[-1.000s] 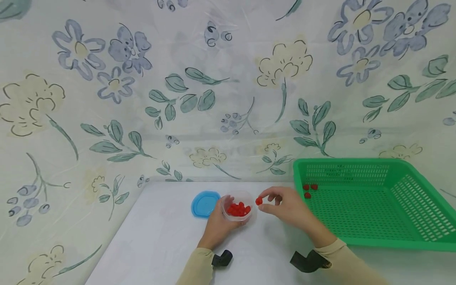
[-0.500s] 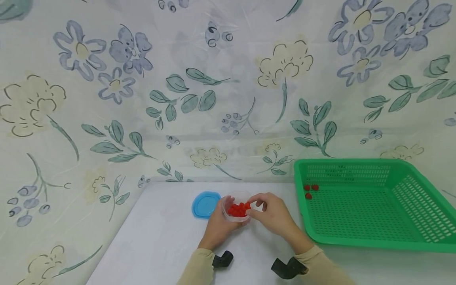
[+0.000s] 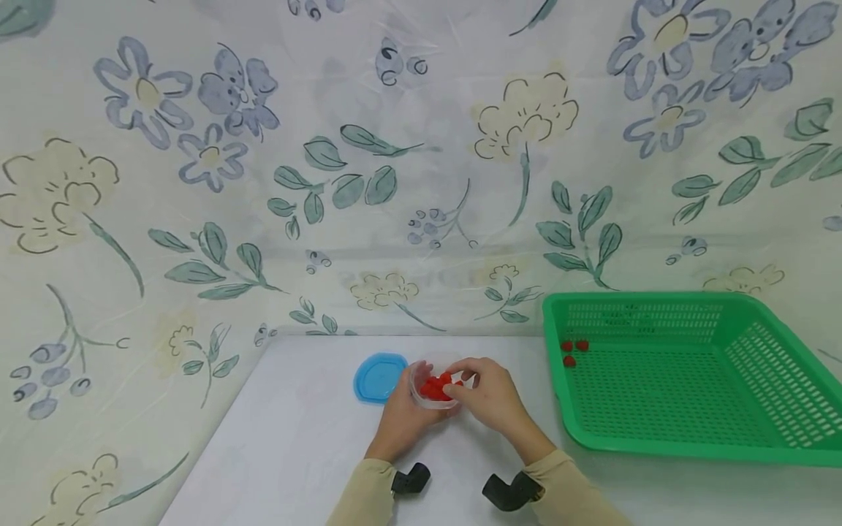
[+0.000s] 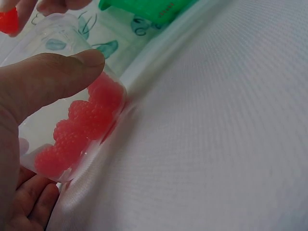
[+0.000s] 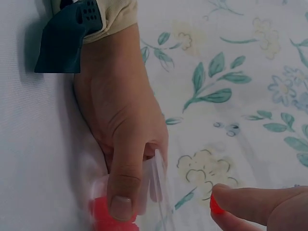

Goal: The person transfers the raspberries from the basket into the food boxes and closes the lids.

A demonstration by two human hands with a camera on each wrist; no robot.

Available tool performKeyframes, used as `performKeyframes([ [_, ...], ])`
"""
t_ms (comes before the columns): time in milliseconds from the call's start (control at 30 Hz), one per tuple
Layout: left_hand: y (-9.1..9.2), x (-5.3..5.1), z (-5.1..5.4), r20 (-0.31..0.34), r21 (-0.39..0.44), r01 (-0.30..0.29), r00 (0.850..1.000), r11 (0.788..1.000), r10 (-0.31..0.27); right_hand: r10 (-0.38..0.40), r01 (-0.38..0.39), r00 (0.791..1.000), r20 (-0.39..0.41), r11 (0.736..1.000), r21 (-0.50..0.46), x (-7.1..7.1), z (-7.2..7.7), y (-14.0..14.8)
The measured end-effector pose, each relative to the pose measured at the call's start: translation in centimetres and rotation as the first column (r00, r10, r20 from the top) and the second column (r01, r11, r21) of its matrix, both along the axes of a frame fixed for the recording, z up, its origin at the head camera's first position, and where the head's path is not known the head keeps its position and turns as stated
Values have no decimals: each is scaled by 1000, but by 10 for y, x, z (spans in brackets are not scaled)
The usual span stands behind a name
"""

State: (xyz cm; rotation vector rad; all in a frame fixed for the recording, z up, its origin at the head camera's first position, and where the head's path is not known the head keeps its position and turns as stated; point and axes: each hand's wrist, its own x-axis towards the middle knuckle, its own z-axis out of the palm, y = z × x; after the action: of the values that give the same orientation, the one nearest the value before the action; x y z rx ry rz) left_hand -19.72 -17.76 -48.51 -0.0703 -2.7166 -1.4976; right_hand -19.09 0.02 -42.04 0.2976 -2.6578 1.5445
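Note:
My left hand (image 3: 403, 420) grips a clear plastic cup (image 3: 447, 404) with several red raspberries (image 3: 434, 389) inside. In the left wrist view the cup (image 4: 41, 115) is tilted, its raspberries (image 4: 86, 120) lying along the lower side and the thumb across the wall. My right hand (image 3: 490, 394) is at the cup's right side, its fingertips over the opening. A red raspberry (image 5: 215, 205) is pinched between thumb and finger of that hand (image 5: 264, 204); the same berry (image 4: 7, 21) shows beside the rim in the left wrist view.
A blue lid (image 3: 378, 378) lies on the white table (image 3: 283, 431) left of the cup. On the right stands a green basket (image 3: 684, 447) with three red berries (image 3: 569, 361) in its back left corner. Flower-patterned cloth (image 3: 421, 183) hangs behind the table.
My right hand has moved left from between the cup and the basket to over the cup's right side. My left hand still holds the cup in about the same place.

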Motion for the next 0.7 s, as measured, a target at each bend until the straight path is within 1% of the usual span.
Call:
performKeyframes([
  [167,1,-1,0,-5,-15,-6,1000,1000,6,4,-4,1000,-10,1000,5,-2,-6,-1],
  [300,0,-1,-1,-12,-29,-9,1000,1000,8,2,-2,1000,-2,1000,15,-4,-12,-3],
  [500,-1,-1,0,-16,-7,3,1000,1000,-3,-13,14,1000,-11,1000,28,-6,-19,-6],
  [700,0,-1,0,-19,4,12,1000,1000,-12,-27,28,999,-22,999,31,-6,-21,-7],
])
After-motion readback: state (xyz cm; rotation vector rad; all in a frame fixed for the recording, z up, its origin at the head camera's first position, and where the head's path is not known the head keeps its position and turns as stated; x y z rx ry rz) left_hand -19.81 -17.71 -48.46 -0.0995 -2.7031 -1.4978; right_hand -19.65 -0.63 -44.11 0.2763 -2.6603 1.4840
